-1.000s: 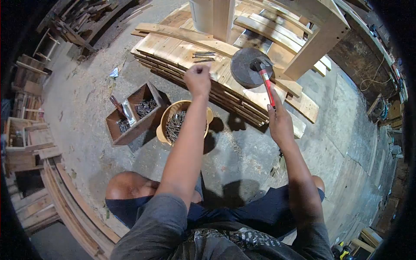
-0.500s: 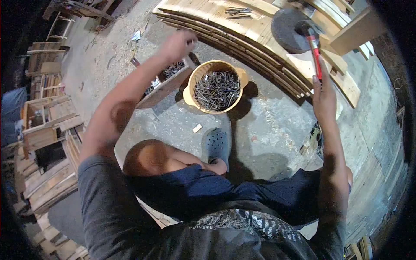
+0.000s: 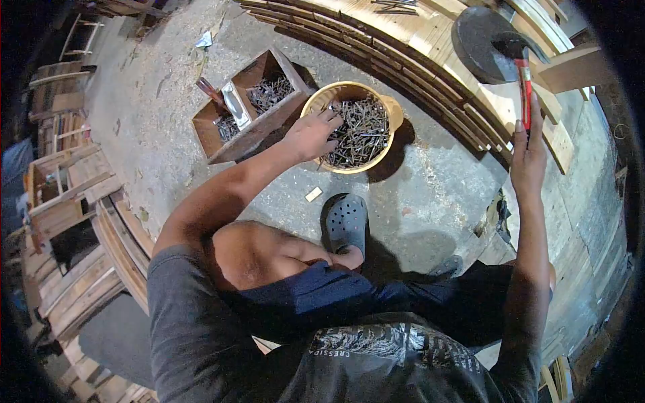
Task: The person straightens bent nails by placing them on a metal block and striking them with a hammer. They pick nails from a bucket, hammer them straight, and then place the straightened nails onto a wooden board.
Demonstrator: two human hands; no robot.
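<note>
My left hand [image 3: 311, 136] is at the left rim of a yellow basin [image 3: 392, 134] full of dark nails [image 3: 359, 138]. Its fingertips reach over the nails, spread a little, with nothing seen in them. On the right, my right hand [image 3: 529, 161] is wrapped round the red handle of a hammer [image 3: 525, 87]. The hammer's head rests over a round dark disc [image 3: 478, 40] on the wooden boards. Left of the basin stands a wooden box [image 3: 262, 127] with compartments that hold more nails.
Stacked curved boards [image 3: 376, 64] run across the top, with several loose nails [image 3: 395, 8] on them. A small pale block [image 3: 314, 194] lies on the concrete floor near my grey clog [image 3: 346, 218]. Wooden frames and planks [image 3: 74, 282] fill the left side.
My left hand has moved down from above the wooden box to the nails in the basin. The camera view has shifted a little. The hammer is still in my right hand.
</note>
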